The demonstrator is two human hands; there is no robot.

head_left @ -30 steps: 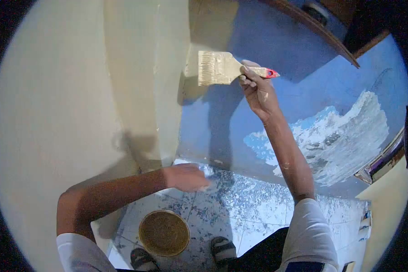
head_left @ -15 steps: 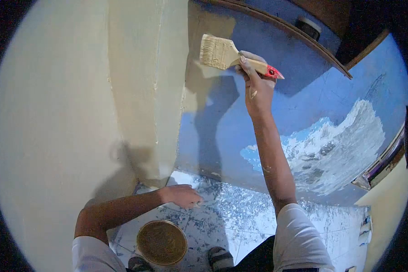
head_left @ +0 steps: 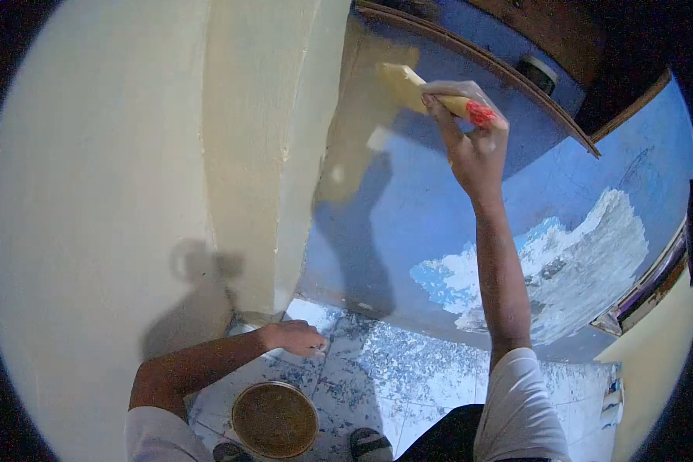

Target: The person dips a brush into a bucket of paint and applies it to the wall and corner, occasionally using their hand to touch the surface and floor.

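My right hand (head_left: 473,127) is closed around the wooden handle of a flat paintbrush (head_left: 403,79) with a red end. The brush's head is tilted up and left over a cream-painted patch (head_left: 354,150) on the blue wall (head_left: 431,192); whether the bristles touch the wall is hard to tell. My left hand (head_left: 294,339) hangs low near the wall corner, fingers curled, with nothing visible in it. Below it on the floor stands a round bucket (head_left: 275,420) holding brownish-cream paint.
A cream wall (head_left: 115,192) rises on the left. A brown wooden shelf edge (head_left: 485,61) juts out above, with a dark container (head_left: 539,73) on it. Whitish scraped plaster (head_left: 577,258) marks the blue wall. Paint flakes litter the tiled floor (head_left: 416,362). My feet are beside the bucket.
My right hand and the paintbrush have shifted right in view, and the brush has turned, its bristles now less visible. The whole view has shifted a little. My left hand stays low and curled.
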